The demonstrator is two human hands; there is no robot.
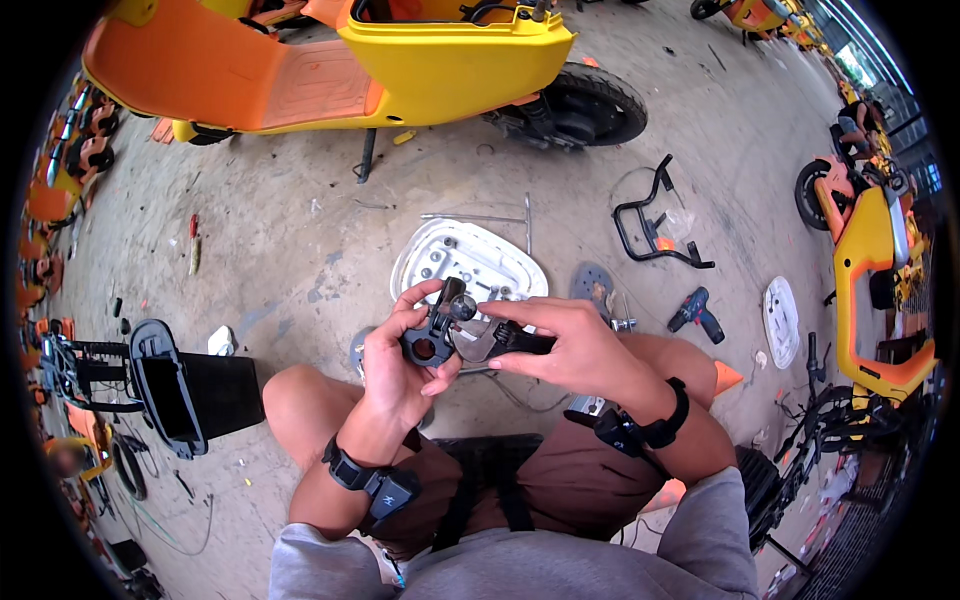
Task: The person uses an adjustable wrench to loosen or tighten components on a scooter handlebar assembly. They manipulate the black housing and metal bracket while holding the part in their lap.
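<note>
My left hand (393, 365) is closed around a black metal clamp-like part (412, 345) with a round hole through it. A rounded, shiny metal piece (462, 307) sits at its upper end. My right hand (572, 343) grips an adjustable wrench (480, 346) with a grey head and dark handle. The wrench head lies right beside the black part; whether its jaws grip anything, I cannot tell. Just beyond my hands, a white plastic tray (405, 262) on the floor holds several small metal fittings.
A yellow and orange scooter (460, 75) stands ahead. A black tubular frame (625, 222), a drill (697, 315) and a white oval cover (781, 320) lie to the right. On the left is a black bin-shaped container (222, 400). More scooters line both sides; a person (858, 125) sits far right.
</note>
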